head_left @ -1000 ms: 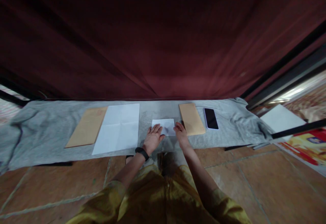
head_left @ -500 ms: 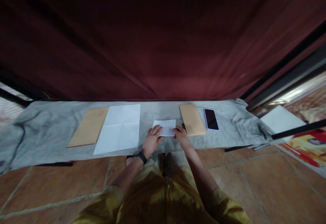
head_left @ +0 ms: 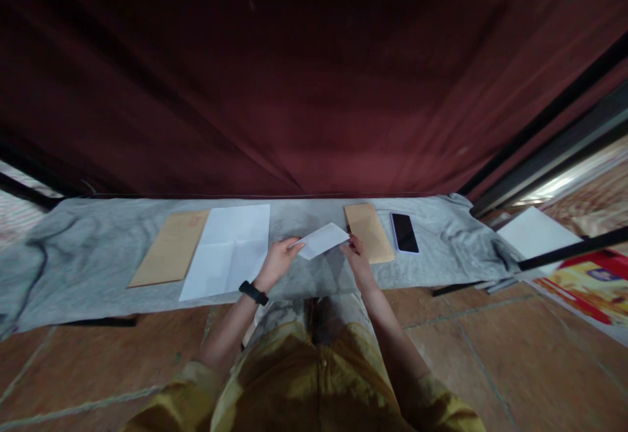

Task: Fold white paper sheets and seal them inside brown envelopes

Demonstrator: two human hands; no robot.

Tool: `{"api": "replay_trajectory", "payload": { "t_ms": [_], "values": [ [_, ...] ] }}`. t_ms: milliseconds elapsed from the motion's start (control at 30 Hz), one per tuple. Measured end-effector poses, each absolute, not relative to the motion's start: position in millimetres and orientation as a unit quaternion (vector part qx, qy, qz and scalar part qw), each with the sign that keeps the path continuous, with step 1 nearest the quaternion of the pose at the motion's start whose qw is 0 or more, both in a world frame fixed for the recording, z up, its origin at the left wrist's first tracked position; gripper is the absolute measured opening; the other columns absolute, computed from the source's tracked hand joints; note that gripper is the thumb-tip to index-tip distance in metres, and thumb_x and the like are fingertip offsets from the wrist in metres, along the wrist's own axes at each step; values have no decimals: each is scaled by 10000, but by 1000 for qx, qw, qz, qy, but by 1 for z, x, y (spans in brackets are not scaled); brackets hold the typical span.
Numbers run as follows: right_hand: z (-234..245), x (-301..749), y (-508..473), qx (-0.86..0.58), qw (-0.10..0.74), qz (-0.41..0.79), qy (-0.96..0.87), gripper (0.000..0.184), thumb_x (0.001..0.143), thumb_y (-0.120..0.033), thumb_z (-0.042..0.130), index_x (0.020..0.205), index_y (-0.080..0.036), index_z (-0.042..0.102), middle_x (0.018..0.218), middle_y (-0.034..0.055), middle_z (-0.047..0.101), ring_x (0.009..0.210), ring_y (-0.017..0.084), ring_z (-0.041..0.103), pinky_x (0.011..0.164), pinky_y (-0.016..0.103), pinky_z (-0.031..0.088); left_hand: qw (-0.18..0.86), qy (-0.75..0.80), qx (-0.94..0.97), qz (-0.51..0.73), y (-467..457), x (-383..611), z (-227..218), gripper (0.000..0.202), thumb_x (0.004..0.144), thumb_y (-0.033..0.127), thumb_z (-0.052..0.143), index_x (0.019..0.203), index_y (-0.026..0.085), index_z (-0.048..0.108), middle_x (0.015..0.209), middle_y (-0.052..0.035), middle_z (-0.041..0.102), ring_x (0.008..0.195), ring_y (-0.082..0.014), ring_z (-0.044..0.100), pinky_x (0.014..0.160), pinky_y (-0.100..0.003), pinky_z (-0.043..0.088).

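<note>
A folded white sheet of paper (head_left: 322, 241) is held slightly tilted above the grey cloth, its right end higher in view. My left hand (head_left: 279, 262) pinches its left corner between thumb and fingers. At the opposite corner my right hand (head_left: 358, 258) grips the paper with closed fingers. Just beyond that hand lies a brown envelope (head_left: 371, 234). Left of my left hand, a larger white sheet (head_left: 228, 255) with fold creases lies flat, and it borders a second brown envelope (head_left: 169, 249).
A phone (head_left: 405, 233) lies right of the nearer envelope. The grey cloth (head_left: 451, 255) covers a long narrow surface. Behind it hangs a dark red curtain (head_left: 314, 91). Black metal bars (head_left: 574, 249) and a red-and-yellow package (head_left: 593, 281) are at the right.
The folded paper, flat on the cloth before, is now lifted and turned at an angle. My left hand has moved from on top of it to its left corner.
</note>
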State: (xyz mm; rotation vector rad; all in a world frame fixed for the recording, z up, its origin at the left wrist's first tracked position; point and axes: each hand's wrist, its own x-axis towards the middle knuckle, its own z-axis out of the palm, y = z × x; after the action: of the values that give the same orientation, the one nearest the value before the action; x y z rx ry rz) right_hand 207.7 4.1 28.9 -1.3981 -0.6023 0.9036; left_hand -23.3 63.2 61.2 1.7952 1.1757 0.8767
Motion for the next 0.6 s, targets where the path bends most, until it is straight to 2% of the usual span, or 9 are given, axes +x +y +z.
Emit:
{"api": "replay_trajectory", "payload": {
  "t_ms": [67, 133, 200, 300, 467, 600],
  "values": [
    [31, 204, 2, -570, 643, 445, -251, 477, 592, -409, 830, 1021, -253, 692, 1057, 14, 712, 995, 192, 631, 936, 355, 499, 470, 466, 658, 358, 63, -22, 65, 401, 831, 554, 655, 786, 166, 746, 686, -10, 693, 645, -179, 602, 587, -251, 428],
    [34, 197, -3, -508, 632, 534, -239, 437, 640, -450, 833, 996, -240, 690, 1025, 24, 733, 968, 193, 667, 919, 358, 513, 531, 465, 605, 369, 59, -18, 67, 441, 780, 586, 696, 827, 150, 750, 723, -19, 705, 657, -173, 596, 595, -250, 432],
    [36, 188, -7, -474, 605, 595, -237, 426, 642, -484, 847, 944, -222, 699, 965, 36, 752, 902, 198, 693, 875, 352, 529, 586, 457, 558, 368, 52, -12, 67, 482, 737, 598, 735, 881, 138, 753, 770, -37, 723, 675, -175, 606, 615, -258, 448],
    [35, 174, -13, -491, 577, 610, -231, 454, 589, -522, 870, 878, -208, 718, 870, 42, 767, 795, 206, 700, 774, 338, 540, 641, 444, 509, 365, 43, -5, 66, 526, 688, 596, 779, 936, 134, 749, 812, -59, 740, 691, -185, 629, 638, -276, 472],
    [31, 169, -16, -534, 566, 582, -235, 470, 532, -569, 864, 797, -203, 735, 739, 29, 751, 660, 190, 662, 607, 292, 485, 628, 478, 497, 360, 40, -9, 58, 483, 649, 592, 795, 861, 162, 740, 803, -50, 745, 673, -185, 657, 623, -277, 478],
    [30, 171, -16, -545, 567, 571, -236, 489, 512, -583, 859, 786, -197, 739, 754, 35, 752, 631, 183, 643, 582, 291, 476, 609, 507, 508, 338, 42, -18, 53, 452, 629, 594, 801, 787, 180, 712, 711, -23, 722, 591, -171, 654, 575, -265, 448]
  ]
}}
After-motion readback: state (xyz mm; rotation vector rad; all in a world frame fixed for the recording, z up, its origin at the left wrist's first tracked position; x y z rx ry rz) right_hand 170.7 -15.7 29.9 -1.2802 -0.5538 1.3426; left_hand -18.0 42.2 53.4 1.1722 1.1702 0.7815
